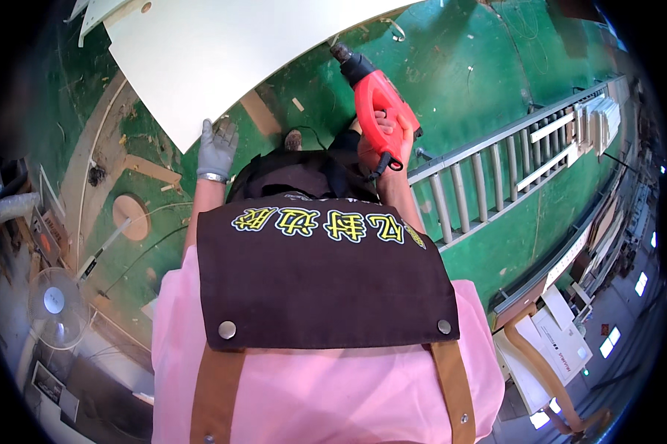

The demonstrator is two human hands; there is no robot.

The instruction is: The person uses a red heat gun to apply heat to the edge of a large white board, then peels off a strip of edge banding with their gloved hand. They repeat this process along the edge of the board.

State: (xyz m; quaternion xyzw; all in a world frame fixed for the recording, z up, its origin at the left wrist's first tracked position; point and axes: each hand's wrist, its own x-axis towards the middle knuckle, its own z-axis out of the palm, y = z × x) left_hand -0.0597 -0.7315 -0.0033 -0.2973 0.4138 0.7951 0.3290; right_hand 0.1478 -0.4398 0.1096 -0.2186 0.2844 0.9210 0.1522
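Observation:
My right hand (395, 140) is wrapped round the handle of a red heat gun (375, 90). Its dark nozzle points away from me toward the edge of a large white panel (200, 59), with the tip close to that edge. A black cord leaves the handle's base beside my wrist. At the panel's near corner is my left hand (217, 148) in a grey glove, its fingers stretched out along the edge. Whether the palm presses on the panel I cannot tell.
A metal ladder (489, 174) lies to the right, with white strips (598, 122) on its far end. On the left are a round wooden disc (131, 216), wood offcuts (152, 169) and a fan (55, 301). The floor (437, 59) is green, with scraps on it.

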